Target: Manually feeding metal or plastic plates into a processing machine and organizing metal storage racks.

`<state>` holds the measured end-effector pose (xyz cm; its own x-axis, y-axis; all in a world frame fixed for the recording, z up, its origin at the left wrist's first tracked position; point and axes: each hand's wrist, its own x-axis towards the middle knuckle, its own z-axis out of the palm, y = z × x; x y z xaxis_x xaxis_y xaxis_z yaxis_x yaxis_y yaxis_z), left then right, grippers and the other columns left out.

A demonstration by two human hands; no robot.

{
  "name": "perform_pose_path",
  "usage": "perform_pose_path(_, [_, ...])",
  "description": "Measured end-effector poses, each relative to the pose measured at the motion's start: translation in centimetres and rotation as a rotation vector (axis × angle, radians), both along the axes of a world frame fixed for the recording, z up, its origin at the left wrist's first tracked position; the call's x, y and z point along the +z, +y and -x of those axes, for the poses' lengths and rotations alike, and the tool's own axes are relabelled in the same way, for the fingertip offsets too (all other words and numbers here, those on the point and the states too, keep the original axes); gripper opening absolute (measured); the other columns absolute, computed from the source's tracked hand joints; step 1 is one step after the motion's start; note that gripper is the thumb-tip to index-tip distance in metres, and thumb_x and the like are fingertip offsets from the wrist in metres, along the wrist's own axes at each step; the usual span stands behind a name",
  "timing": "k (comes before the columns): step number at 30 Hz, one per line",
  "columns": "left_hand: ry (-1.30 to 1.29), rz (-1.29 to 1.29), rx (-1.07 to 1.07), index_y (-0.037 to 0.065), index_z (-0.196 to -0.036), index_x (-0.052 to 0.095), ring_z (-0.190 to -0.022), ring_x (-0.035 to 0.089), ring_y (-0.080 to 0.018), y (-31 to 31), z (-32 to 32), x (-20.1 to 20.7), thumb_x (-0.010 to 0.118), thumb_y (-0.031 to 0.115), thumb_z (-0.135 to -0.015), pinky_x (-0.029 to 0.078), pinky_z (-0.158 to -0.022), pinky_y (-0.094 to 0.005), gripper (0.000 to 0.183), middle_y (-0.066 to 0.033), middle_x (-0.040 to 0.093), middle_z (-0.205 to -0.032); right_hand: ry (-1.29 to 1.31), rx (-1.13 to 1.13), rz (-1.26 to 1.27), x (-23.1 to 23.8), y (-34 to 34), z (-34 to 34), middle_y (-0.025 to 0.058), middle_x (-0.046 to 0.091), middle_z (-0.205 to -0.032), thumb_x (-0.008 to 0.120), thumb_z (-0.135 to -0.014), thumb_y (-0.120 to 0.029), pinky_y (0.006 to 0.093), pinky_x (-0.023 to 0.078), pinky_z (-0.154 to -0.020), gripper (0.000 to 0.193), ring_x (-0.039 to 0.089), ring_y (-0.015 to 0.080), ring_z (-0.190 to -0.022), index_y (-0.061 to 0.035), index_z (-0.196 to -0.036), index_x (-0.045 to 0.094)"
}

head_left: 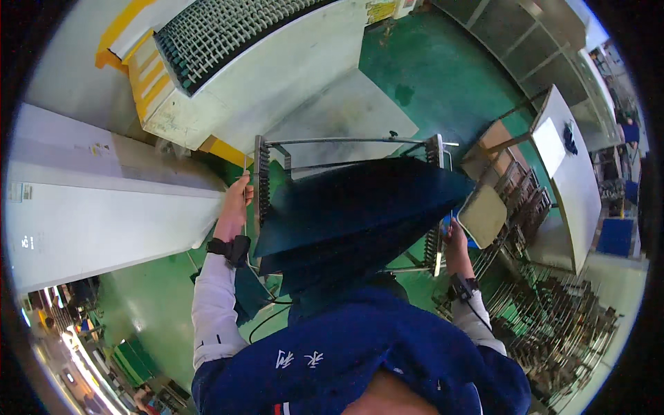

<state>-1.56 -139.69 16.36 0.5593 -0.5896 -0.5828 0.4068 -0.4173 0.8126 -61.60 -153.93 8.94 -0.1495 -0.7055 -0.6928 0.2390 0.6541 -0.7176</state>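
1. Two hands of mine are holding one metal rack (pixel 332 140), a side each, in front of my body.
2. My left hand (pixel 237 197) is closing its fingers round the thin bar on the rack's left side; a black strap (pixel 230 250) is wrapping that wrist.
3. My right hand (pixel 456 238) is gripping the bar on the right side, lower down in view, with some of its fingers hiding from sight.
4. Between my hands, dark sheets (pixel 346 214) are lying across the rack, fanning out in overlapping layers and covering most of its middle.
5. Just beyond my right hand, a pale rounded panel (pixel 482 216) is standing.
6. Farther right, a table (pixel 581 187) is bearing a white paper (pixel 550 146), and a heap of metal frames (pixel 560 325) is spreading over the green floor (pixel 152 297) below it.
7. On my left, a long white cabinet (pixel 117 207) is stretching away from the hand.
8. Past the rack, a big pale machine (pixel 277 83) is showing rows of rollers (pixel 228 31) on top.
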Motion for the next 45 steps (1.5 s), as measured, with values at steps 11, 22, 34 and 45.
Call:
perform_pose_path(11, [-0.104,0.053,0.034,0.011,-0.092,0.06,-0.069,0.049,-0.0064,-7.9,-3.7,-4.6,0.058,0.036,-0.095,0.038,-0.061,-0.0233,0.025,0.0036,0.055,-0.075,0.089,0.012,-0.093,0.6,-17.3,-7.4,-0.0038,0.052,-0.064,0.068,-0.09,-0.029,0.0262,0.035,-0.046,0.022,0.044,0.0087,-0.048,-0.0093,-0.083,0.062])
perform_pose_path(22, [0.046,0.091,0.144,0.011,-0.101,0.059,-0.067,0.052,-0.0089,-13.9,-8.4,-8.7,0.057,0.032,-0.097,0.039,-0.061,-0.024,0.022,0.0029,0.058,-0.077,0.037,0.15,-0.021,-0.8,-29.9,-13.8,-0.0036,0.05,-0.067,0.064,-0.092,-0.029,0.0229,0.031,-0.048,0.02,0.039,0.0067,-0.05,-0.0109,-0.085,0.061])
perform_pose_path(34, [0.093,-0.016,0.235,0.009,-0.109,0.06,-0.08,0.056,-0.0123,-15.7,-6.2,-11.1,0.055,0.044,-0.095,0.042,-0.073,-0.0293,0.037,0.0003,0.06,-0.087,0.411,0.806,0.356,-11.5,-43.6,-15.8,0.0016,0.057,-0.072,0.071,-0.081,-0.02,0.028,0.039,-0.051,0.025,0.049,0.0113,-0.056,-0.0034,-0.098,0.064])
perform_pose_path(45, [0.136,-0.251,0.432,0.006,-0.135,0.047,-0.115,0.051,-0.0214,-10.0,1.0,-8.8,0.057,0.051,-0.093,0.038,-0.093,-0.0355,0.062,-0.0066,0.055,-0.129,0.249,0.828,0.009,-8.5,-45.7,-21.0,0.0049,0.067,-0.086,0.066,-0.089,-0.032,0.0284,0.044,-0.059,0.036,0.06,0.0121,-0.07,-0.0035,-0.11,0.062])
